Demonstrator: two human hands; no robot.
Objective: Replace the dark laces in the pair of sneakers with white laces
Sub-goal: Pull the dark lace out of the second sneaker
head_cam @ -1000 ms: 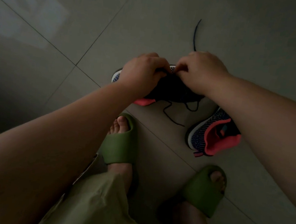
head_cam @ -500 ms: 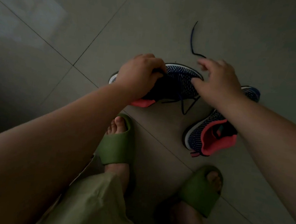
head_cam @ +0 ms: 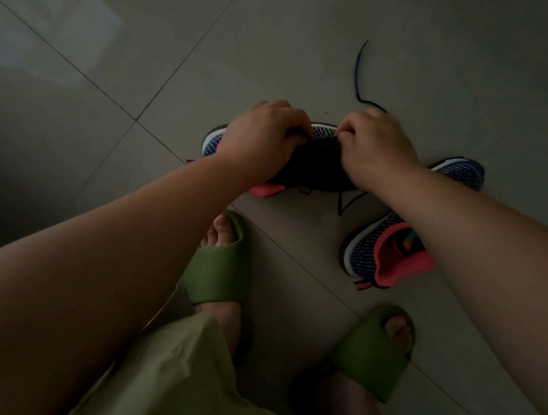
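Step in hand looks like unlacing shoe no. 1. Left hand (head_cam: 263, 138) grips the near sneaker (head_cam: 321, 160) on the floor (head_cam: 148, 42), fingers curled over its top. Right hand (head_cam: 378, 150) pinches at the eyelets, prob. the dark lace (head_cam: 359, 77), whose free end trails beyond; exact hold unclear. Other sneaker (head_cam: 393, 253) lies just beside. No white laces visible. Next: pull lace through, row by row.
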